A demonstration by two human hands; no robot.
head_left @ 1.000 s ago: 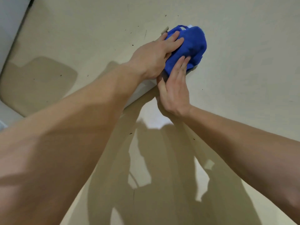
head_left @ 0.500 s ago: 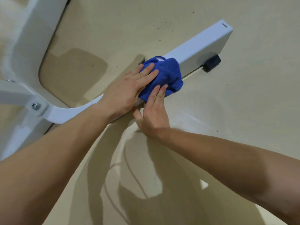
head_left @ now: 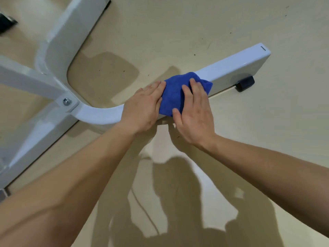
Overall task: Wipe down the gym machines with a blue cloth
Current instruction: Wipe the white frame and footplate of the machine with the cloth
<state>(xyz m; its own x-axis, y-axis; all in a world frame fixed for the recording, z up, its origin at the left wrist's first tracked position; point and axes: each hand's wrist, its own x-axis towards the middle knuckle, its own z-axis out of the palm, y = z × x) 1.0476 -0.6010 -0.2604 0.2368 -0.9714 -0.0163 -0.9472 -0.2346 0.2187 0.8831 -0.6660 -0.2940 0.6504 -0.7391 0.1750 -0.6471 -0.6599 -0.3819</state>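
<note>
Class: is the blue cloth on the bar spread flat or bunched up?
Bunched up: the blue cloth forms a rounded wad on the white bar, under the right hand, against the left hand.

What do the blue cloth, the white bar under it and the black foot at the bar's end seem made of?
Blue cloth: soft matte fabric, probably microfibre; it bunches in folds. White bar: metal tube, likely steel, with glossy paint; sharp highlights, bolted joint. Black foot: dull rubber or plastic; the look leaves it open.
</note>
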